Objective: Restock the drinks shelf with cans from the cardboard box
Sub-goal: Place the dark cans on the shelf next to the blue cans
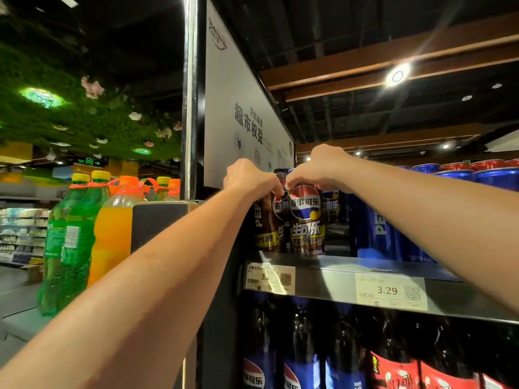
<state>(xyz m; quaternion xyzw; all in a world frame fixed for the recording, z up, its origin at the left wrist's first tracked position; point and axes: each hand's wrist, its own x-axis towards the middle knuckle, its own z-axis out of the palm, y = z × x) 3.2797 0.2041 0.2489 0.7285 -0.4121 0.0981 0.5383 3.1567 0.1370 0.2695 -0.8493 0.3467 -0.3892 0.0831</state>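
Beneath the left hand (247, 178), whose fingers curled round its top rim, the left can (268, 228) stood upright near the front edge of the shelf (323, 279); the right hand (320, 167) gripped the top of the right can (307, 220) likewise, the two dark cans touching; blue cans (379, 228) stood further right of the right hand; the cardboard box was out of view. Judged good practice: seat each base flat behind the shelf lip, labels forward, and release only once both cans sat steady.
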